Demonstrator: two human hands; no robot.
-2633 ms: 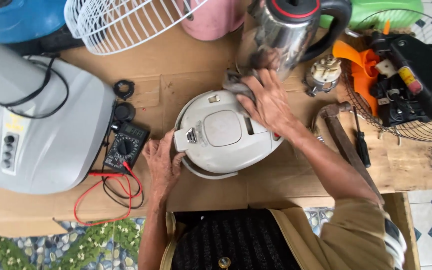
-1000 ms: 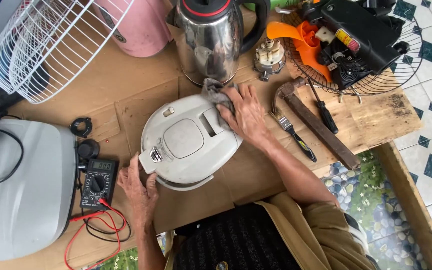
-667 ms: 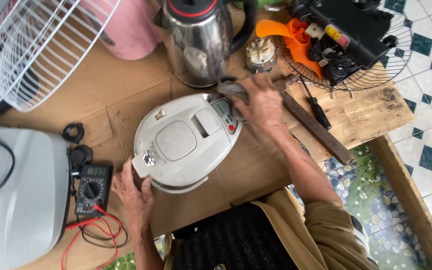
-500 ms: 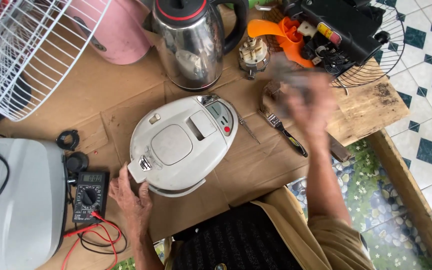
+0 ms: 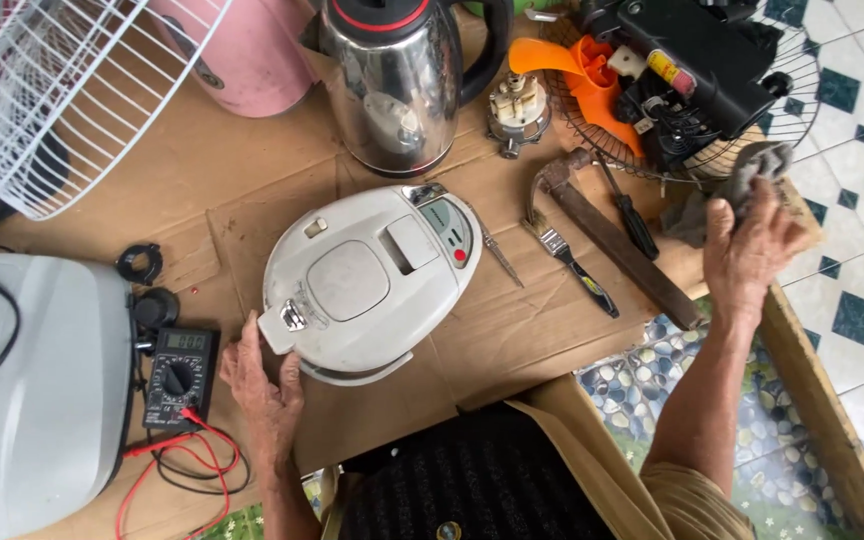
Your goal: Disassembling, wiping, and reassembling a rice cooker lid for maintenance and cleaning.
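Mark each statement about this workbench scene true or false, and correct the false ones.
1. The left hand rests against the white cooker. True.
2. The right hand holds a screwdriver. False: it holds a grey rag; the screwdriver lies on the cardboard.
3. A multimeter with red leads lies left of the cooker. True.
4. The steel kettle lies on its side. False: it stands upright behind the cooker.
5. The brush lies between the cooker and the right hand. True.
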